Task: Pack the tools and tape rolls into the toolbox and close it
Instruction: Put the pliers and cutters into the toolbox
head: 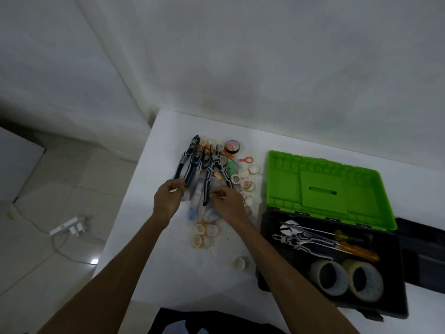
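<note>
Nearest on the white table (168, 273), two big tape rolls (346, 278) lie in the open black toolbox (390, 307) on the right, beside a wrench and screwdrivers (337, 242). Farther out, the left hand (167, 201) and the right hand (228, 203) curl their fingers on the pile of tools (204, 169); what each one holds I cannot tell. Behind the toolbox sits a green tray (322, 186).

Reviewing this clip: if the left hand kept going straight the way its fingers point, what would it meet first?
Probably the black-handled pliers at the near end of the tool pile: the left hand reaches away from the person and its fingertips already sit at those handles, though blur hides whether they touch.
</note>
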